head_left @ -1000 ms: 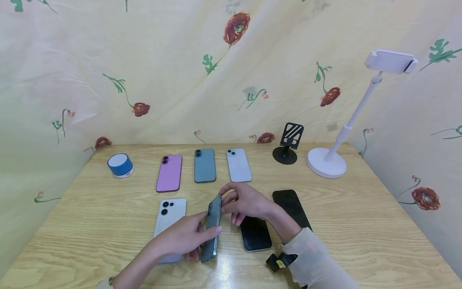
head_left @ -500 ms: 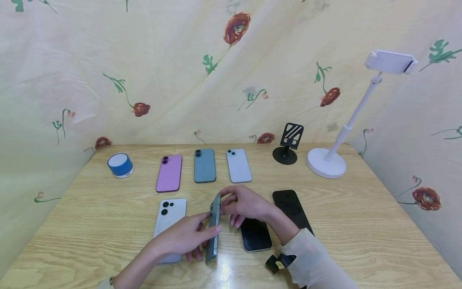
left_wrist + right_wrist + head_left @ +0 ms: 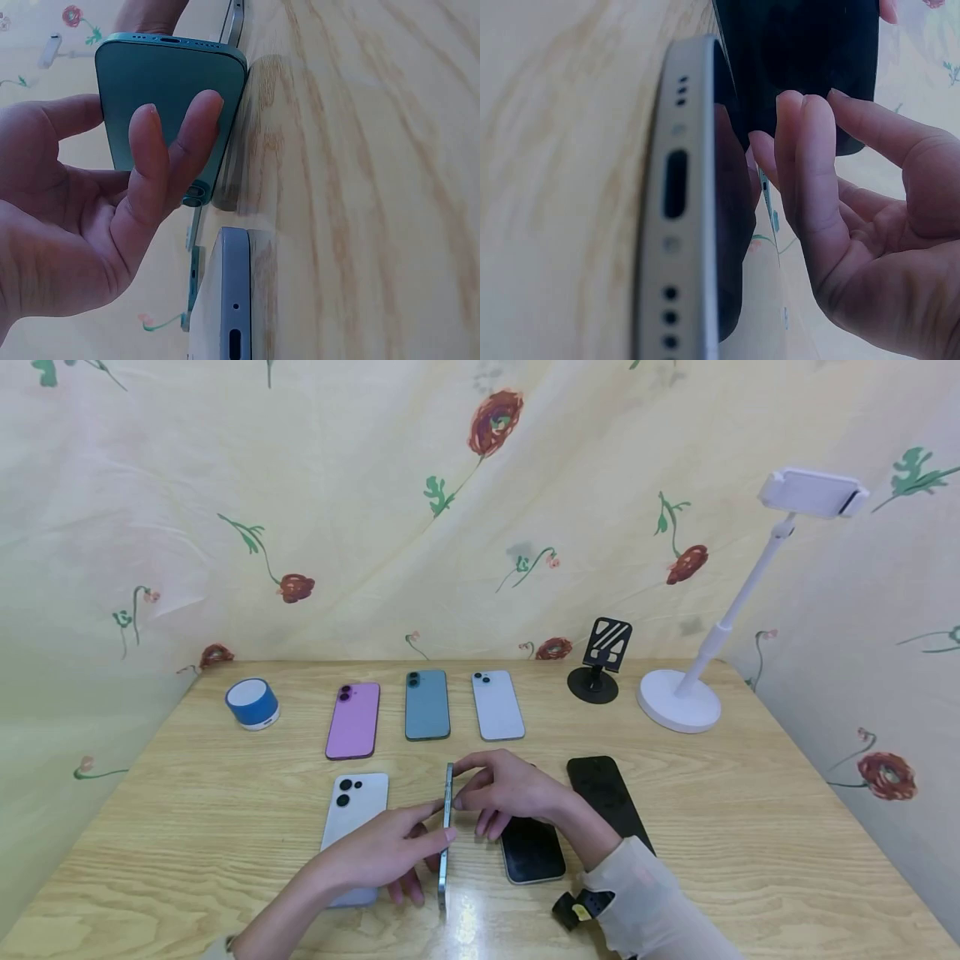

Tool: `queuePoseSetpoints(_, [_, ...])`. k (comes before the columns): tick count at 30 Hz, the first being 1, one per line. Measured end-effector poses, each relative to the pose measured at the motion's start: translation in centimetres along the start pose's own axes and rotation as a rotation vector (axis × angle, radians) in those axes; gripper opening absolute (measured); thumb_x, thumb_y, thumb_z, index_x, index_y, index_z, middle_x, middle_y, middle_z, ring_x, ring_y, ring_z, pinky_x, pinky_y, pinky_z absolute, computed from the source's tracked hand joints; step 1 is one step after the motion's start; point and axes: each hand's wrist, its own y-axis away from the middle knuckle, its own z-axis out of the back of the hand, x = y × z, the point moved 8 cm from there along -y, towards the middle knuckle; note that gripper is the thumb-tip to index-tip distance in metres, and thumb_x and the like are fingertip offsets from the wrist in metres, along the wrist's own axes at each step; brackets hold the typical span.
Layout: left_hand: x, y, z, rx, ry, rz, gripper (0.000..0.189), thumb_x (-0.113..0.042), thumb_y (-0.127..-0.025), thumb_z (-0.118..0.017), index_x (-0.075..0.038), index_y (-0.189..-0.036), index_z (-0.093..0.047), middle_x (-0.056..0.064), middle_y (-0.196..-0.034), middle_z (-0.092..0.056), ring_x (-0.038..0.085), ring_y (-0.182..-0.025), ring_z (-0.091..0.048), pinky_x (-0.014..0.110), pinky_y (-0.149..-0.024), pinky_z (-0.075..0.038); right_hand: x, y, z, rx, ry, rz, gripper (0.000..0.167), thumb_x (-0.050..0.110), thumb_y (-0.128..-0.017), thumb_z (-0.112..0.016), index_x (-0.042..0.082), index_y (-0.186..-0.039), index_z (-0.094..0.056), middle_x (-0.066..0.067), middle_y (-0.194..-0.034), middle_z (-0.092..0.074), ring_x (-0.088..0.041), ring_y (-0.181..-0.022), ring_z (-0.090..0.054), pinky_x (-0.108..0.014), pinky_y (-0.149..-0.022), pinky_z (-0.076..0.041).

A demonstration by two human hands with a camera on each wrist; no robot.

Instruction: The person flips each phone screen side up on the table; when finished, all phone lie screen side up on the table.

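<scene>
Left hand grips the teal phone, thumb on upper edge; right hand pinches its far end. Phone is on edge, near upright, between white phone and dark-screened phone; two-ended hold likely stops twisting. Can't tell if it touches bench.

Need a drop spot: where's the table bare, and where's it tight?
Bare: right, bordered by the rightmost black phone, the white stand and the right edge of the table. Also left, in front of the blue speaker, left of the front white phone. Crowded: centre, where left hand and right hand hold the teal phone beside the face-up phone.
</scene>
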Motion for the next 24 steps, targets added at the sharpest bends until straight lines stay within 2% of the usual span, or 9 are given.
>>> queuePoseSetpoints(11, [-0.07,-0.08,0.11,-0.03,0.022,-0.022,0.076,-0.042,-0.108,-0.059,-0.014,-0.169,-0.025,0.009,-0.093,-0.071,0.026,-0.061,-0.073,0.04,-0.052,-0.06,-0.09,-0.02,0.08,-0.005,0.005,-0.005,0.051,0.014,-0.098,-0.07,0.0,-0.145,-0.056,-0.012,-0.106,-0.078,-0.019,-0.063,-0.073,-0.039,-0.061,-0.064])
queuePoseSetpoints(20, [-0.35,-0.02,0.28,-0.027,0.046,-0.049,0.071,-0.035,-0.11,-0.057,-0.024,-0.171,-0.021,0.012,-0.104,-0.07,0.028,-0.064,-0.074,0.042,-0.053,-0.06,-0.11,-0.03,0.21,-0.035,0.019,-0.019,0.057,0.017,-0.096,-0.074,-0.005,-0.145,-0.056,-0.012,-0.109,-0.075,-0.018,-0.061,-0.073,-0.037,-0.061,-0.064])
queuePoseSetpoints(24, [-0.5,0.25,0.62,-0.035,0.044,-0.063,0.072,-0.031,-0.11,-0.057,-0.022,-0.171,-0.02,0.013,-0.11,-0.072,0.028,-0.066,-0.075,0.043,-0.056,-0.061,-0.17,-0.02,0.27,-0.04,0.022,-0.023,0.058,0.018,-0.096,-0.075,-0.004,-0.145,-0.056,-0.013,-0.11,-0.072,-0.018,-0.061,-0.073,-0.037,-0.06,-0.064])
